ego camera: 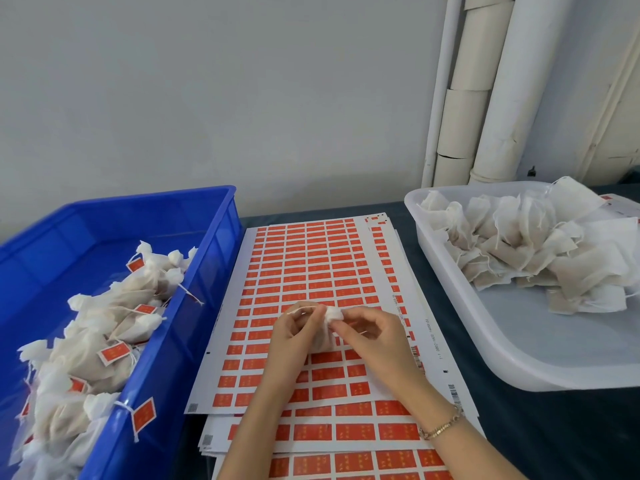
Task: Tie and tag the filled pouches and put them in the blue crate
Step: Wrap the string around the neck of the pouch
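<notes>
Right now I see the pouch over the sheets of red tags in the middle of the table. The right hand pinches its gathered top, while the left hand pinches its drawstring. I cannot tell whether it rests on the sheets. To the left stands the blue crate, holding tied, tagged pouches. To the right, a white tray holds a heap of untied pouches.
</notes>
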`<state>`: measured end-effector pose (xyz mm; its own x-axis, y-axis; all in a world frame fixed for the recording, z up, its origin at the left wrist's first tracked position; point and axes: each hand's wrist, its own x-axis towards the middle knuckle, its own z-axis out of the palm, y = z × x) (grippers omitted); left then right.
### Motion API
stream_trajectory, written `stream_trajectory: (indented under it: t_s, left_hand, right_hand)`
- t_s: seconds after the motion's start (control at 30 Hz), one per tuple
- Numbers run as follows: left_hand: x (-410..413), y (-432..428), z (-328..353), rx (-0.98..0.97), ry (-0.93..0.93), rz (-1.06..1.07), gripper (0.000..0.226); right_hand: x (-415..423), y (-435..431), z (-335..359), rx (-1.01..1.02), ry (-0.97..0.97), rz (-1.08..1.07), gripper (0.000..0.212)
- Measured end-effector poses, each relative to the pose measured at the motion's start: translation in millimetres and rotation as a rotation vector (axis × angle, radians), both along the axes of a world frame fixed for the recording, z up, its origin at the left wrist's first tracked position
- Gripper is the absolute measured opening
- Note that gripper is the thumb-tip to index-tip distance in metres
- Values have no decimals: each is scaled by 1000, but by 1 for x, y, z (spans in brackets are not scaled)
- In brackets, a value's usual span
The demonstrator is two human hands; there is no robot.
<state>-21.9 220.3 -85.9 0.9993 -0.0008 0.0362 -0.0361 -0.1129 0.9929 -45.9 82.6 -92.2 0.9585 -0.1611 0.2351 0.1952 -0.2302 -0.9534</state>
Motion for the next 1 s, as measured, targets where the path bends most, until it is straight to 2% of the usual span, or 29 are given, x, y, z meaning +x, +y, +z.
stream_trajectory:
  t_s: [0.2,0.37,0.53,0.63,0.8,1.0]
  left_hand:
    - [0,0,-1,-10,-24,-33,6]
    - [1,0,-4,-24,1,-1,5]
    - [2,0,-4,-20,3,10,6]
    - [3,1,-6,-20,12,35,12]
    - [2,1,-4,-28,-1,40,12]
    - [-1,-1,-2,-46,-23,33,12]
  right_hand:
    - [1,-4,3,177,82,-16,10]
    - [2,-5,1,203,48,-26,15]
    - [1,-4,-3,51,-66,7,16]
    - [-1,-2,-2,-39,-147,16,24]
    - [-6,1,0,-199,-261,-70,33]
    - [-5,1,-5,-323,-308,-155,16]
